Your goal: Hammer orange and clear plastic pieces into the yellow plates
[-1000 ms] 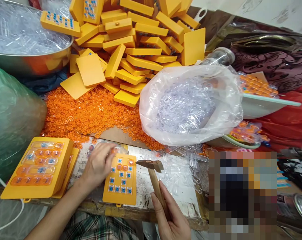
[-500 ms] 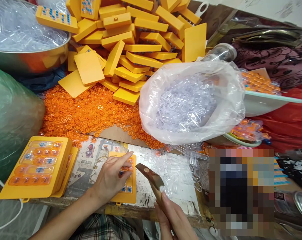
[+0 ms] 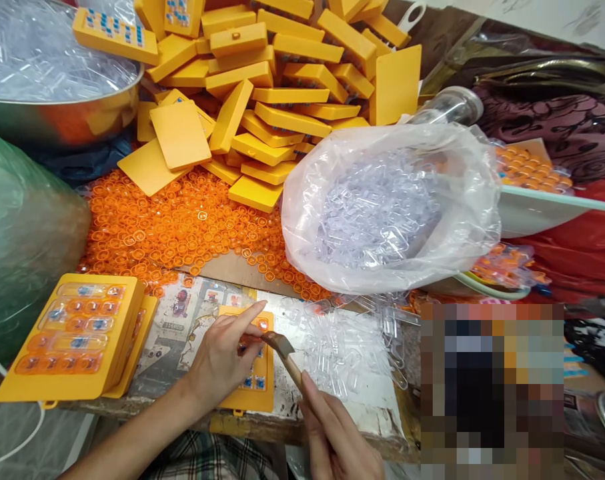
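On the near edge of a scuffed workbench [image 3: 332, 393], a yellow tray [image 3: 260, 395] lies flat, partly on a sheet of printed paper [image 3: 182, 313]. The left hand [image 3: 222, 360] rests on this tray with the forefinger stretched out and the other fingers curled under; whether they pinch a small piece cannot be told. The right hand [image 3: 332, 437] is wrapped round the wooden handle of a hammer [image 3: 282, 348], whose head sits at the tray's upper right, just beside the left fingertips.

Left of the paper stands a short stack of filled trays [image 3: 77, 333], their slots holding orange and blue pieces under clear covers. Behind lies a wide spread of small orange caps [image 3: 182, 227], and beyond it a loose heap of yellow trays [image 3: 282, 87], some face down. A metal bowl [image 3: 67, 117] of clear bits sits at the far left above a bulging green bag [image 3: 22, 233]. A clear plastic bag [image 3: 387, 207] of see-through clips slumps open to the right, with more clips [image 3: 342, 347] strewn on the bench below it. Further right are a pale dish [image 3: 537, 212] of orange pieces, red cloth [image 3: 582, 247] and dark patterned cloth [image 3: 557, 127].
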Motion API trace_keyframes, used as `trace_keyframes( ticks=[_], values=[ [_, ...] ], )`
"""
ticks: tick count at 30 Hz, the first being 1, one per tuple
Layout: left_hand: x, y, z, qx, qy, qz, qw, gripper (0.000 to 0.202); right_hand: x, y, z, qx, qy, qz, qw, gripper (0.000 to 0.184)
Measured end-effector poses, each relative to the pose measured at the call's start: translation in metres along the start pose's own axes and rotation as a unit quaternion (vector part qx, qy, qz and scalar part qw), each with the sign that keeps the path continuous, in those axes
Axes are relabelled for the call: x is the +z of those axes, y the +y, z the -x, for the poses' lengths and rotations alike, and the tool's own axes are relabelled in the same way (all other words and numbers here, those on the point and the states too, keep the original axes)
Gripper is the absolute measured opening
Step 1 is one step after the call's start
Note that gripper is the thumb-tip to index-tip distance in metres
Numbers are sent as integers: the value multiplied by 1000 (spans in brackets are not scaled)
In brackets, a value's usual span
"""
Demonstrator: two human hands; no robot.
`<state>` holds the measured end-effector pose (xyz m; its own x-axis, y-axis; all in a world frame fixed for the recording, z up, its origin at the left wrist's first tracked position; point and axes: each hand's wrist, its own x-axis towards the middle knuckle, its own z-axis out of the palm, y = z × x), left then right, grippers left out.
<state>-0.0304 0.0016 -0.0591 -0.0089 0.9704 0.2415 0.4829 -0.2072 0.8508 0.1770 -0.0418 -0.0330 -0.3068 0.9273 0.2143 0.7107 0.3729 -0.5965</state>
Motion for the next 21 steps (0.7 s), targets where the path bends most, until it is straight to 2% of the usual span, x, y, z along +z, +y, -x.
trace_keyframes(
  ticks=[2, 5, 7, 9, 11, 14, 17, 21],
  values=[
    [-7, 1, -10, -4, 12, -4, 1000, 48, 1, 1, 0, 21, 47, -27, 998, 52],
    [-13, -5, -42, 1, 61, -64, 996, 18, 7, 2, 1, 77, 97, -69, 990, 48],
    [-10, -14, -69, -1, 67, -92, 994, 20, 11, 3, 2, 99, 92, -82, 987, 44],
    [-5, -23, -93, -4, 45, -111, 993, 20, 13, 4, 4, 100, 82, -89, 988, 42],
    [-1, -31, -106, -5, 17, -122, 992, 19, 13, 5, 6, 105, 88, -101, 985, 40],
    [1, -38, -110, -3, -22, -124, 992, 19, 11, 7, 10, 150, 103, -120, 976, 40],
    [-1, -41, -106, -5, -31, -126, 992, 20, 12, 9, 12, 189, 99, -122, 969, 40],
    [-9, -29, -88, 5, -31, -110, 993, 24, 15, 7, 10, 163, 90, -123, 975, 40]
  ],
)
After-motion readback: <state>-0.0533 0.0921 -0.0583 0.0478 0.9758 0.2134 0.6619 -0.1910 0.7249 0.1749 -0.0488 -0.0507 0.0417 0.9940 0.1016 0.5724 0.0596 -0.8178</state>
